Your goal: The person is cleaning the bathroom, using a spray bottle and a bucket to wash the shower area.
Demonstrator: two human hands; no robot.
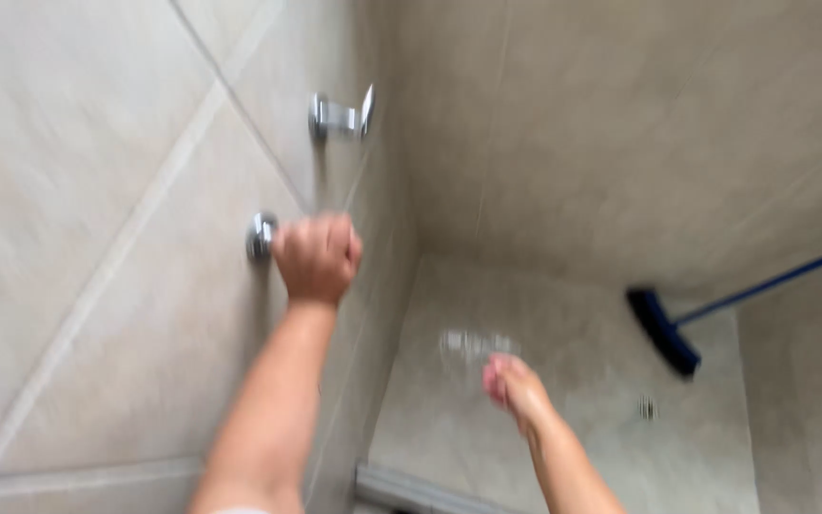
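Left hand point(316, 255) closes in a fist around a chrome wall valve point(261, 236); right hand point(516, 385), grip indistinct through blur, hangs over tiled shower floor point(573, 447) near blue broom point(663, 331).

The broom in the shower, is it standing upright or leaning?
Leaning. The blue broom has its brush head down on the shower floor, and its handle slants up to the right, out of the picture.

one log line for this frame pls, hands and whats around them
left hand: closed on chrome wall knob | right hand: over wet shower floor, grip unclear | blue broom: leaning far corner
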